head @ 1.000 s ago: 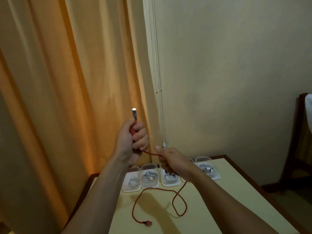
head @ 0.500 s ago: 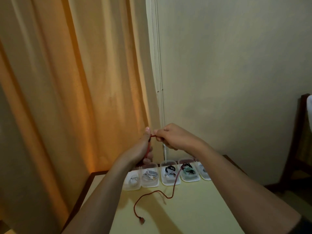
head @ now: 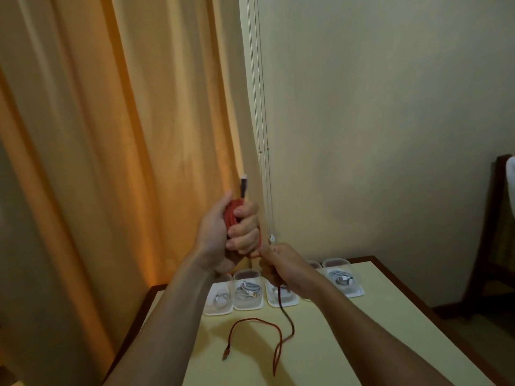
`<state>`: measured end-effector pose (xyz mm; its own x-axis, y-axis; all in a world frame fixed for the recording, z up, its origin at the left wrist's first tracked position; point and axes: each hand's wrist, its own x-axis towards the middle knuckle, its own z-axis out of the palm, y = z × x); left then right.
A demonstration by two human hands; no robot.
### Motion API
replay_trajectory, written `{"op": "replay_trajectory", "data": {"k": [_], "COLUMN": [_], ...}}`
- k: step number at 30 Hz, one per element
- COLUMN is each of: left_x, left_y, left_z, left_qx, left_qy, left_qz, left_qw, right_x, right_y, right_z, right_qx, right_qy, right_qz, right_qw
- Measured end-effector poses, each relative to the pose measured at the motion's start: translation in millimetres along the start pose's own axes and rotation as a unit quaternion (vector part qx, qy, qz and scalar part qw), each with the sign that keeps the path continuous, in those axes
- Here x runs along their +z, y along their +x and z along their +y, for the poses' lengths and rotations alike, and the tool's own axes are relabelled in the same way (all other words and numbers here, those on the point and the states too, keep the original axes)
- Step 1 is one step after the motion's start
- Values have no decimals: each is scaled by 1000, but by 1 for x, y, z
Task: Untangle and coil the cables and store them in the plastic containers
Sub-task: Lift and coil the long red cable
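One red cable (head: 281,337) is light, limp and braided. Your left hand (head: 223,232) clenches its wound coils, plug pointing up; your right hand (head: 281,264) pinches the strand just below. Its tail lies loose on the table (head: 362,344), near the plastic containers (head: 248,291). Grip close to the coil.

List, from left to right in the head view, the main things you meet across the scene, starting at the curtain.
Orange curtain → left hand gripping the red cable → right hand → rightmost plastic container → dark wooden chair.
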<state>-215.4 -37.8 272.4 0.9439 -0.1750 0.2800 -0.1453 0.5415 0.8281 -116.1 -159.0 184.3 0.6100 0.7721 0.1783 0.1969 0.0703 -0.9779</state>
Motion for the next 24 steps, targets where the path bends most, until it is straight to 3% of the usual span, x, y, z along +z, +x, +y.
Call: {"op": "replay_trajectory", "data": {"k": [2,4,7,11,13,16,20,24], "left_x": [4,1,-11,-17,-19,-23,-16,-16], "left_y": [-4,-6,-7,-10,-10,-3,8,11], "left_z": [2,-1,-4,-3,-4,-9,-17,-14], "left_qx": [-138,-233,-291,-336,-301,-158,33,145], "left_qy": [-8,29,125,293,313,264,251,139], "left_qz": [-100,-127,-83,51,129,209,315,334], "left_qw": [985,964,945,894,892,928,915,921], "right_x": [-9,-17,-24,-29,-30,-20,-3,3], "right_y": [3,5,10,8,3,0,0,-5], "right_z": [-10,-31,-67,-92,-97,-82,-45,-19], "right_qx": [-5,-25,-19,-8,-10,-7,-33,-35], "right_qy": [-34,-83,-176,-291,-288,-261,-154,-73], "right_qz": [11,-10,-21,2,7,20,52,60], "right_qw": [999,996,984,957,958,965,986,995]}}
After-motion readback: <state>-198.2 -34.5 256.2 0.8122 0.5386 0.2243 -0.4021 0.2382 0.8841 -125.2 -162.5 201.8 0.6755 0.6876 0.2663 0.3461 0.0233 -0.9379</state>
